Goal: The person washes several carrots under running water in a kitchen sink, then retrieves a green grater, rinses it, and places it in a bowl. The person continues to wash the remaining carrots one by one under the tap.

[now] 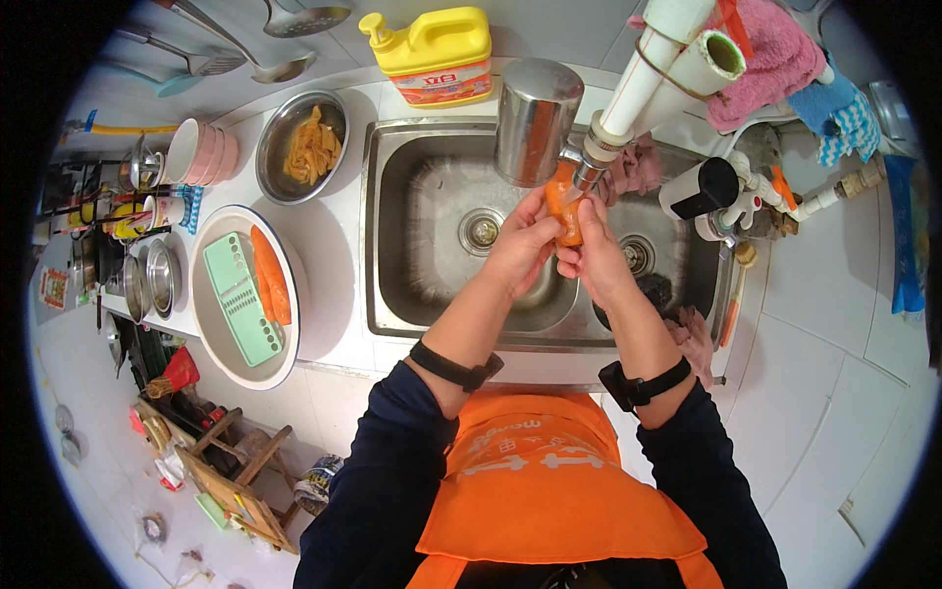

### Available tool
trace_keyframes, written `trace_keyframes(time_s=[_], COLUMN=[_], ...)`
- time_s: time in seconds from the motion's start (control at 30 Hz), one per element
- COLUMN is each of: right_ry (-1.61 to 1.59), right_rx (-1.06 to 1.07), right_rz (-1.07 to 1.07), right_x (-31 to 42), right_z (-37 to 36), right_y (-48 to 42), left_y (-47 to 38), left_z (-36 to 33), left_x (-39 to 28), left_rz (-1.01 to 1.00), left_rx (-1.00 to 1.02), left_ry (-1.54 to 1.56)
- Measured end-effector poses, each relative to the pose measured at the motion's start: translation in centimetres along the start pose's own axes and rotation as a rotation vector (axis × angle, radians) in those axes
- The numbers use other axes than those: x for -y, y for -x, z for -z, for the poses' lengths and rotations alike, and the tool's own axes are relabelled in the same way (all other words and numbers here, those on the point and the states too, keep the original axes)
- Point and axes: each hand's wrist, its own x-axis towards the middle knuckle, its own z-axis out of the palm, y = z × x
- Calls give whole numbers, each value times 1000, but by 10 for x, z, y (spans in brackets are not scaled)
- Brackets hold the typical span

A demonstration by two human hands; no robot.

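Note:
Both of my hands grip an orange carrot over the steel double-bowl sink. My left hand closes on its left side, and my right hand holds it from the right. Directly above is the metal faucet spout, with what looks like water running onto the carrot. The carrot's upper end is partly hidden by the spout, its lower part by my fingers. To the left, a white enamel basin contains more carrots and a light green grater board.
A metal bowl of pale brown food stands behind the basin. Behind the sink are a yellow detergent jug and a steel cylinder. White pipes rise beside the faucet. A black-and-white container and a brush sit at right.

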Motion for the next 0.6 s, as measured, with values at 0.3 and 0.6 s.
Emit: trace_keyframes(time_s=[0.3,0.6], right_ry=[-47,-13], right_rx=[-33,-45], right_rz=[-46,-34], right_x=[-9,-27], right_z=[3,-12], right_y=[-5,10], left_y=[1,-18], left_z=[7,-3], left_x=[15,13], left_rz=[-73,106], left_rx=[-26,-516], left_ry=[-206,-491])
